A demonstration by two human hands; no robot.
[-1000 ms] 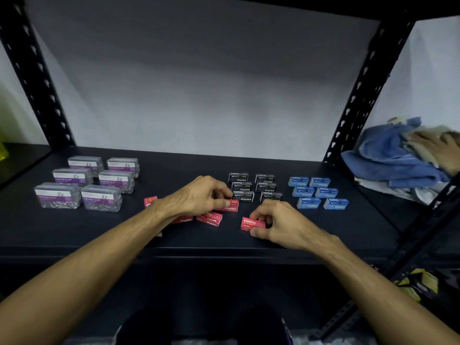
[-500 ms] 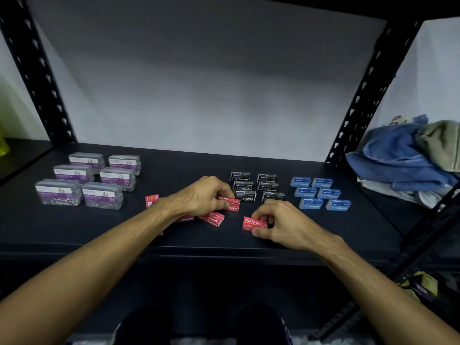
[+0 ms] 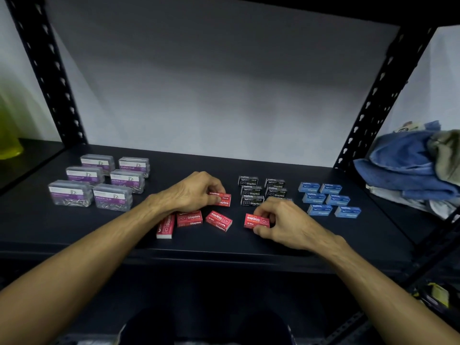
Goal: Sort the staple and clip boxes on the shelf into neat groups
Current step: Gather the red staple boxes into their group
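Left hand (image 3: 191, 192) fingers pinch a red box (image 3: 222, 199); its wrist half hides another (image 3: 165, 226). Right hand (image 3: 281, 220) fingers pinch a red box (image 3: 256, 221), covering one black box (image 3: 280, 199) behind.

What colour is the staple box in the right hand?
Red with white lettering, the staple box shows best in the head view.

Left hand (image 3: 193, 192) shifted back, uncovering two more red staple boxes (image 3: 189, 218), view nearer
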